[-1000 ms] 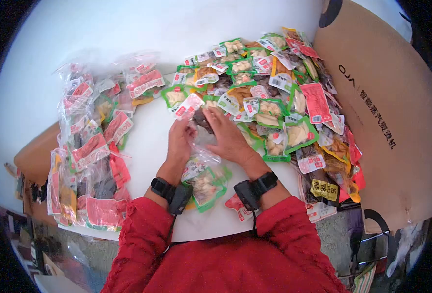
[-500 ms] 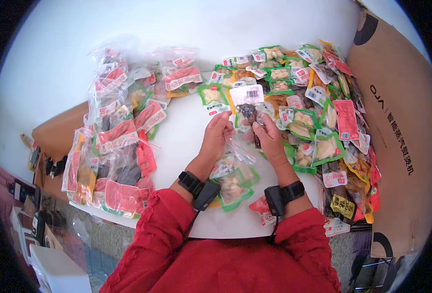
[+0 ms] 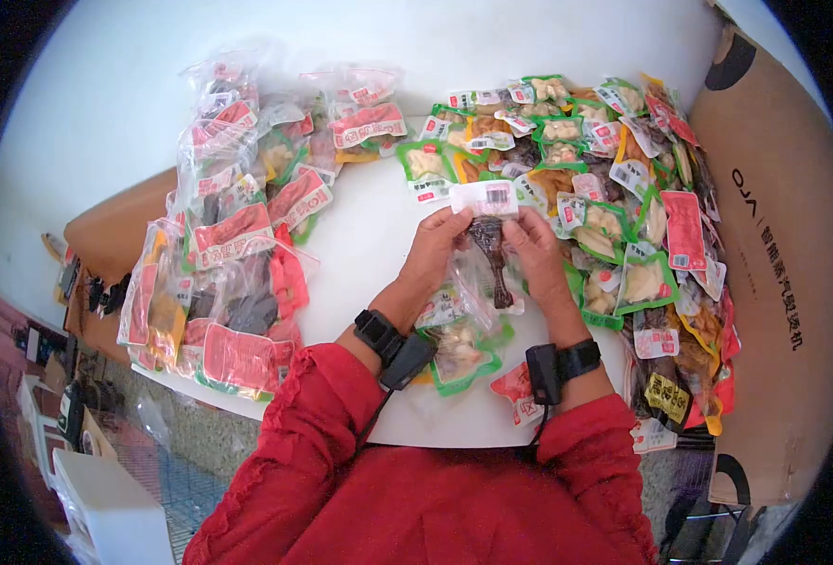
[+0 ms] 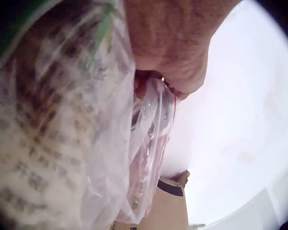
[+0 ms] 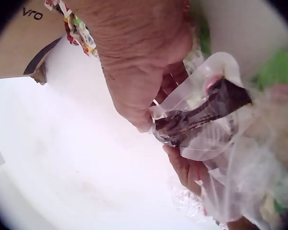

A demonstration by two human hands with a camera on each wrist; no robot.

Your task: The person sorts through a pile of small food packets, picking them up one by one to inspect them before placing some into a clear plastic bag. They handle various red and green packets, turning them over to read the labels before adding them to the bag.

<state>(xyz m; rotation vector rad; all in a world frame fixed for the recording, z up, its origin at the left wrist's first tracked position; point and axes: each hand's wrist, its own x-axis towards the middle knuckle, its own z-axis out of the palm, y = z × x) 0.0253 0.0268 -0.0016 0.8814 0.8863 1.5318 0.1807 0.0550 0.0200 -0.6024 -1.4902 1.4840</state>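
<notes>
A vacuum-packed dark drumstick with a white barcode label at its top is between both hands, thick end up. My right hand pinches its upper right edge, thumb in front. On the other side, my left hand has its fingertips at the label's lower left corner and grips the lip of a clear zip bag with a red seal line. Below the hands, that bag lies on the table with green-edged packs inside. In the right wrist view the drumstick pack overlaps the bag.
Filled clear zip bags lie in rows at the left of the white table. Loose food packs are heaped at the right, against a large cardboard box. A red pack lies near the front edge by the right wrist.
The drumstick pack has turned upright with its barcode label facing up, and the hands have come closer around it. The whole head view has shifted, moving the table's contents rightward.
</notes>
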